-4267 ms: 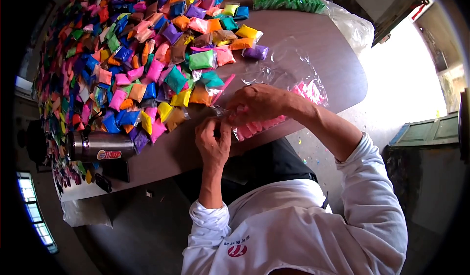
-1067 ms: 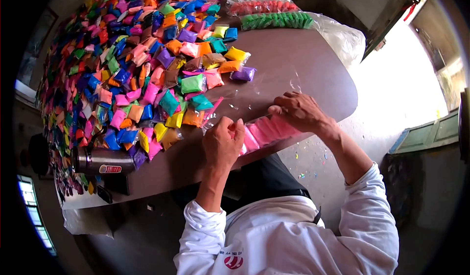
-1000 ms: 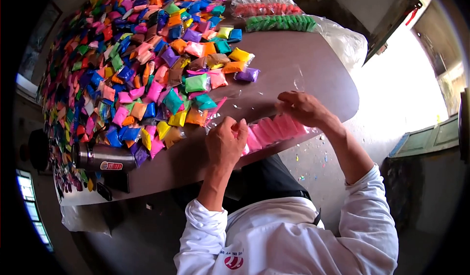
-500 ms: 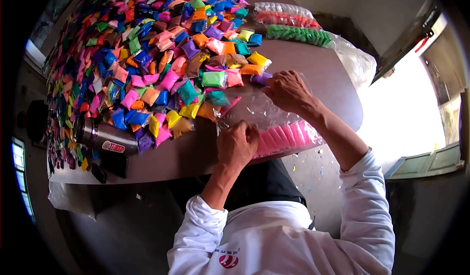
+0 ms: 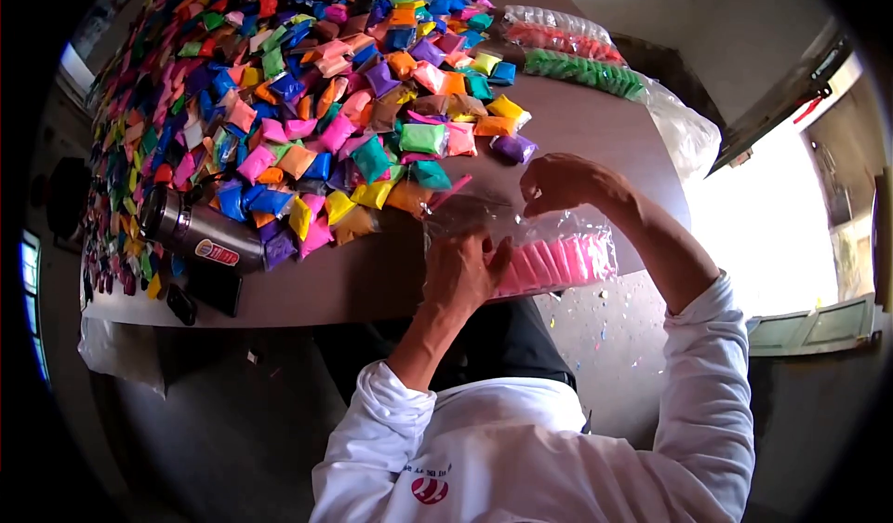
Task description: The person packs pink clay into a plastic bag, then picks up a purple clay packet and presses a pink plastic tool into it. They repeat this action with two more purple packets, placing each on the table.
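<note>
Rests a half-curled left hand point(image 5: 460, 267), with a hidden grip, on the clear bag point(image 5: 521, 230); curls the right hand point(image 5: 567, 186) at its upper edge, cannot tell whether pinching film. Has pink packets point(image 5: 558, 259) lined up inside, along the bench point(image 5: 609, 127) edge. Risks dragging them off by tugging too hard.

The clear bag point(image 5: 474, 221) is thin, glossy plastic, crinkled into bright highlights; the pink packets point(image 5: 549, 264) inside show a smooth, softer sheen. Shiny plastic film also wraps the coloured packets point(image 5: 423, 139). The surface point(image 5: 600, 132) looks smooth, with a dull sheen — the flask point(image 5: 191, 230) is polished metal. The shirt point(image 5: 549, 439) is matt, creased cloth — so are the dark trousers point(image 5: 516, 341), though smoother.
</note>
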Available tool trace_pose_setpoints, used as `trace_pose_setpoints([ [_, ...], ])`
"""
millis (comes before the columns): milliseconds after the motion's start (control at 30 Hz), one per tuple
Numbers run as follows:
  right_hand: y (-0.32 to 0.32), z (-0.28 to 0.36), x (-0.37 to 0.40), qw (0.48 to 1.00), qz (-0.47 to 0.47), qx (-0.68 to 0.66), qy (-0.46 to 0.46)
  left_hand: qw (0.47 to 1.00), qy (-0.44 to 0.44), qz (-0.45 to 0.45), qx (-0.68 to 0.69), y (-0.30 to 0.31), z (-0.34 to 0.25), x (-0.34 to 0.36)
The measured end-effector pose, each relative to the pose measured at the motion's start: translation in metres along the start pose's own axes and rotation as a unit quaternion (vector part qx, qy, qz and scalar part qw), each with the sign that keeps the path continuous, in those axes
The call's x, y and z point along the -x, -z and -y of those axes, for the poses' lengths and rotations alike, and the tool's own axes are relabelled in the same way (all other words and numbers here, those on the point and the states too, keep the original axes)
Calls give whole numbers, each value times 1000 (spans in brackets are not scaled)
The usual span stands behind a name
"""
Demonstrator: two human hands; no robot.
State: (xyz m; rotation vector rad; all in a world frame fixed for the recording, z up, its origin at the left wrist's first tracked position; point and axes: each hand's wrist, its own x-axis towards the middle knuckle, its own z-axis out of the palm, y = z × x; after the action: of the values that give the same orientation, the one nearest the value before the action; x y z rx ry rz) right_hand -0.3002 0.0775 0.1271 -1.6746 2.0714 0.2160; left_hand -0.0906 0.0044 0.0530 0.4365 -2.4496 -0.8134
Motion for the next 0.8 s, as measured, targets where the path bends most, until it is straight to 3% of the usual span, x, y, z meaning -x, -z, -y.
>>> trace_pose_setpoints([
  [267,-13,29,58,976,-195,-77,65,1000,-12,10,-19,0,4,1],
  [300,-20,32,61,962,-247,-16,117,1000,-11,8,-8,-1,5,2],
  [433,-41,50,72,942,-311,-40,122,1000,-20,3,-16,-5,11,5],
  [667,-72,66,84,944,-314,12,103,999,-52,-8,16,-3,11,8],
  [800,-88,61,77,934,-339,17,113,1000,-2,-1,17,-3,8,11],
])
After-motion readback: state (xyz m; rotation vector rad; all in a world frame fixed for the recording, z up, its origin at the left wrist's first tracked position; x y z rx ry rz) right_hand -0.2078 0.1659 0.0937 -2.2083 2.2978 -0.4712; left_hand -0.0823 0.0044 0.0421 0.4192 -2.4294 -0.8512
